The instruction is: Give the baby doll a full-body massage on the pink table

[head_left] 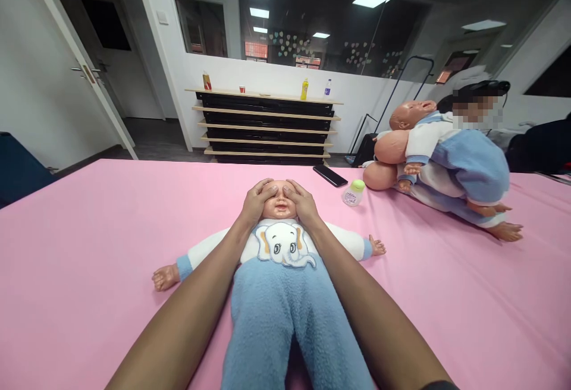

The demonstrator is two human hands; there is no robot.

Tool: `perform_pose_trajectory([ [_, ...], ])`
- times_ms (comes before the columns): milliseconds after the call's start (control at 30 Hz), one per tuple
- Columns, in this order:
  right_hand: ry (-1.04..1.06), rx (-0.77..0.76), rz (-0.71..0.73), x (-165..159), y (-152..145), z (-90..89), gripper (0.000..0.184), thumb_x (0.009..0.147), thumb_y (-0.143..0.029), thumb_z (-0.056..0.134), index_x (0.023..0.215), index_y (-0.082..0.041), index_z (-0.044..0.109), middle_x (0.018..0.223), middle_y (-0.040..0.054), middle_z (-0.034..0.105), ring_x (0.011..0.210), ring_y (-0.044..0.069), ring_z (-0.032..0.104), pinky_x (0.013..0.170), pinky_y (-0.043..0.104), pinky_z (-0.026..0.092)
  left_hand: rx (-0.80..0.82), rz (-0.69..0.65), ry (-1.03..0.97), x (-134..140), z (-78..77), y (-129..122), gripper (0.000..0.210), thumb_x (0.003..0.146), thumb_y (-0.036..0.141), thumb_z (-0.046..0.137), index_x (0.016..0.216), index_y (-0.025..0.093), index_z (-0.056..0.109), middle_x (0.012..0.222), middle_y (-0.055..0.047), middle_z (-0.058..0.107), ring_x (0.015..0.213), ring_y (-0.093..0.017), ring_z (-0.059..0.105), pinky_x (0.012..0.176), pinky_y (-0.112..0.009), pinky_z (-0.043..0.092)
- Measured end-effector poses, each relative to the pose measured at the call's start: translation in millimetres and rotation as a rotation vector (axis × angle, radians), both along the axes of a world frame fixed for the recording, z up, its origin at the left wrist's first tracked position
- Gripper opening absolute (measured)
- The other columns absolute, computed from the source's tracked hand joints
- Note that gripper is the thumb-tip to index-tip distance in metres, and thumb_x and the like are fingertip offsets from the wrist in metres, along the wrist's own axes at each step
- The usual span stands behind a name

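lying face-up, blue-suited baby doll

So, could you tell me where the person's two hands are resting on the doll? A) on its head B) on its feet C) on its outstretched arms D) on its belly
A: the left hand and right hand cup the head of the doll from both sides.
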State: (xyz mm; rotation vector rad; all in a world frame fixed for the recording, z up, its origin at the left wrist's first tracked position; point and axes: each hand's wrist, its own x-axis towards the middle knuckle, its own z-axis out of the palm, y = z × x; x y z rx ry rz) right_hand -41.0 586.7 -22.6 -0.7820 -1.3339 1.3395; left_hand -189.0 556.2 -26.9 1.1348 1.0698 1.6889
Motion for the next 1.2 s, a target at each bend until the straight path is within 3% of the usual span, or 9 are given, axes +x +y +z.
perform_pose_trajectory([
  [233,-0.003,0.066,-0.039,-2.0,4.3,-0.3,0.046,0.081,-0.047,0.063,0.117,-0.018,0.066,0.128,0.0052,0.063,0.122,0.022,0.055,0.109,0.036,0.04,-0.014,-0.034,-0.036,-2.3,-1.4,2.4,0.055,0.072,0.036,0.068,0.122,0.015,0.064,0.119,-0.01,0.066,0.107,-0.026,0.061,0.101,-0.039,0.043],
  [600,-0.039,0.091,-0.087,-2.3,10.1,-3.4,0.039,0.084,-0.033,0.045,0.113,-0.016,0.065,0.128,0.0049,0.062,0.123,0.018,0.053,0.111,0.032,0.036,0.05,-0.005,-0.051,-4.6,-10.2,12.3,0.044,0.073,0.031,0.056,0.112,0.013,0.068,0.126,-0.009,0.063,0.122,-0.027,0.053,0.108,-0.038,0.038],
  [700,-0.052,0.088,-0.099,-1.3,10.1,-5.3,0.041,0.084,-0.031,0.042,0.114,-0.016,0.065,0.129,0.0044,0.061,0.125,0.018,0.051,0.111,0.031,0.035,0.044,-0.016,-0.095,-2.2,-8.1,9.4,0.044,0.074,0.034,0.057,0.11,0.013,0.068,0.123,-0.009,0.064,0.119,-0.027,0.055,0.105,-0.038,0.04],
  [800,-0.058,0.08,-0.085,0.1,6.7,-5.8,0.042,0.084,-0.038,0.048,0.118,-0.018,0.064,0.129,0.0033,0.061,0.123,0.02,0.052,0.109,0.033,0.038,0.024,-0.059,-0.118,1.4,-2.3,1.9,0.049,0.073,0.041,0.064,0.113,0.014,0.065,0.115,-0.01,0.066,0.108,-0.026,0.06,0.099,-0.039,0.045],
  [967,-0.061,0.067,-0.018,2.4,-1.4,-1.3,0.059,0.072,-0.047,0.071,0.123,-0.02,0.06,0.123,0.0043,0.064,0.114,0.022,0.058,0.099,0.034,0.047,0.0,-0.024,-0.038,3.3,4.0,-6.3,0.059,0.063,0.039,0.078,0.116,0.015,0.064,0.114,-0.009,0.065,0.105,-0.026,0.061,0.097,-0.039,0.047],
  [1200,-0.004,0.056,-0.026,-0.4,2.3,-2.0,0.052,0.076,-0.046,0.068,0.12,-0.019,0.063,0.124,0.0039,0.064,0.115,0.022,0.058,0.103,0.035,0.045,-0.019,-0.03,-0.061,0.5,-1.1,1.4,0.054,0.069,0.039,0.074,0.117,0.015,0.066,0.115,-0.009,0.067,0.101,-0.025,0.063,0.097,-0.04,0.047],
])
